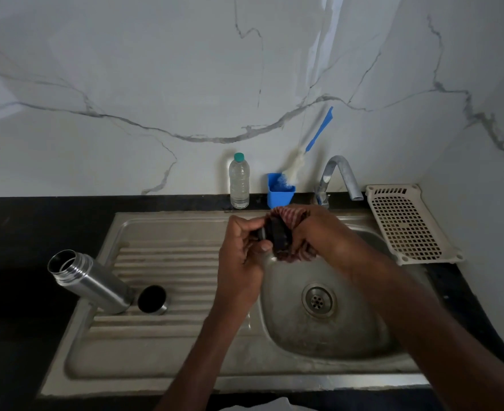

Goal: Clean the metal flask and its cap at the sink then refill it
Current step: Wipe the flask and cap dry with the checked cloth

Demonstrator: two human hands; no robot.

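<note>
The open metal flask stands tilted on the ribbed drainboard at the left, its mouth empty. Beside its base lies a steel cup lid with a dark inside. Above the left rim of the sink basin, my left hand grips a black inner cap by one end. My right hand wraps a red-and-white checked cloth around the cap's other end. Much of the cap is hidden by the cloth and fingers.
A tap arches over the basin's back edge. Behind the sink stand a clear water bottle and a blue holder with a bottle brush. A beige perforated tray lies at the right. Black counter surrounds the sink.
</note>
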